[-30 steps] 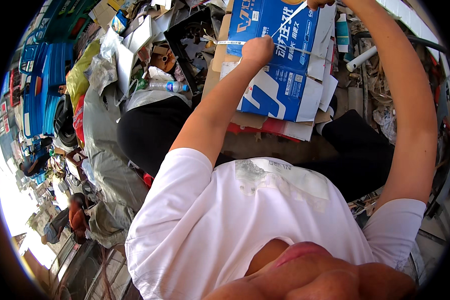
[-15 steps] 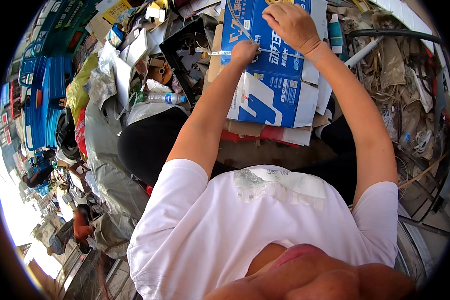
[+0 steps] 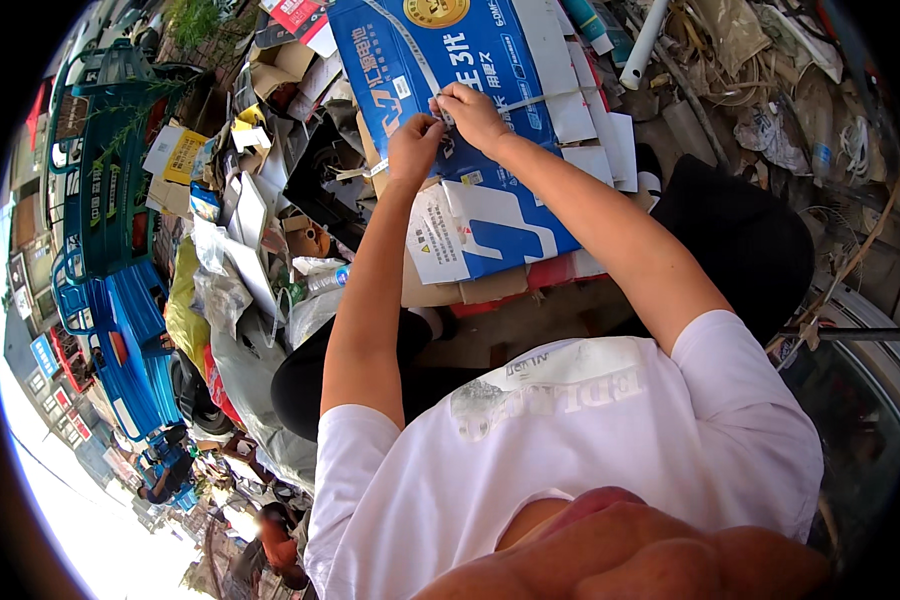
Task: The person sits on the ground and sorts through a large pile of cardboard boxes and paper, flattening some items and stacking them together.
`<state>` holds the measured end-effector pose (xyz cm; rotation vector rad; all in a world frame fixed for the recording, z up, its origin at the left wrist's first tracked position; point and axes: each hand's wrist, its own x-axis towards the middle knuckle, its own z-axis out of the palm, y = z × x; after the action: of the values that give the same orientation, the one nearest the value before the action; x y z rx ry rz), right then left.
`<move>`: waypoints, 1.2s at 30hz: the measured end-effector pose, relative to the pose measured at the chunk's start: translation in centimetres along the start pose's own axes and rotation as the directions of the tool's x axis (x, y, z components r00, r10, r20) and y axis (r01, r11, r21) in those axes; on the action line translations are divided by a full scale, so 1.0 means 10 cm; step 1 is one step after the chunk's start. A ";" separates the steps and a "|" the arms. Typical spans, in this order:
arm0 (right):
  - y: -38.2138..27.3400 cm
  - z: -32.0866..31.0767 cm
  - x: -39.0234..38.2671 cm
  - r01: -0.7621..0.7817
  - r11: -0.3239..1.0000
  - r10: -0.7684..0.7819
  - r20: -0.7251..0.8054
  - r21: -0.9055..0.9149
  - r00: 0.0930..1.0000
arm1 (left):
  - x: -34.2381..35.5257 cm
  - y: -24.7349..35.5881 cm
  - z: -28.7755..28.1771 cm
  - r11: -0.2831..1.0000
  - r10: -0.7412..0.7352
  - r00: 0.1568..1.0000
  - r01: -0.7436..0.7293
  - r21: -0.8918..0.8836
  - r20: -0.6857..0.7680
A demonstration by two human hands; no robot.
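Note:
A stack of flattened cardboard, topped by a blue printed carton [image 3: 500,215], lies before my knees. Thin white strap [image 3: 415,55] runs lengthwise over it, and another stretch crosses it sideways. Where the two meet, my left hand [image 3: 415,150] is closed in a pinch, low over the carton. My right hand [image 3: 475,118] is right beside it, thumb and fingers pinched at the same crossing. The strap passes into the fingers, which hide the crossing itself.
To the left lie a black plastic frame [image 3: 320,175], white boards, a plastic bottle [image 3: 328,280] and grey sheeting [image 3: 255,370]. Scrap and a white tube [image 3: 645,45] are at the right. A green vehicle [image 3: 105,180] stands far left; people [image 3: 275,545] are at lower left.
My right hand has come down and left from above the carton to join my left at the strap crossing. The whole view has also tilted and shifted.

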<state>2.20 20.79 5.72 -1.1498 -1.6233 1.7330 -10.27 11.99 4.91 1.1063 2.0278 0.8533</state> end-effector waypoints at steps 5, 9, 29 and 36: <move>-0.13 -0.21 -0.01 -0.275 0.874 0.249 0.116 0.401 0.961 | 0.10 -0.06 -0.22 0.994 0.013 0.991 0.002 -0.112 0.132; -0.06 -0.29 -0.05 -0.116 0.981 0.072 0.264 0.154 0.962 | 0.19 -0.05 -0.31 0.997 -0.059 0.986 0.067 -0.049 0.158; 0.40 -0.17 -0.30 0.394 0.782 -0.386 0.121 -0.483 0.915 | 0.23 0.87 -0.17 0.681 0.028 0.954 -0.237 0.693 0.298; 0.43 -0.20 -0.23 0.173 0.920 -0.180 0.013 -0.352 0.984 | 0.32 0.85 0.14 0.919 0.182 0.958 -0.246 -0.309 -0.219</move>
<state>5.88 19.33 2.27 -1.1287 -2.0154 1.3480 -6.81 18.74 10.05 1.0989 1.8336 1.4043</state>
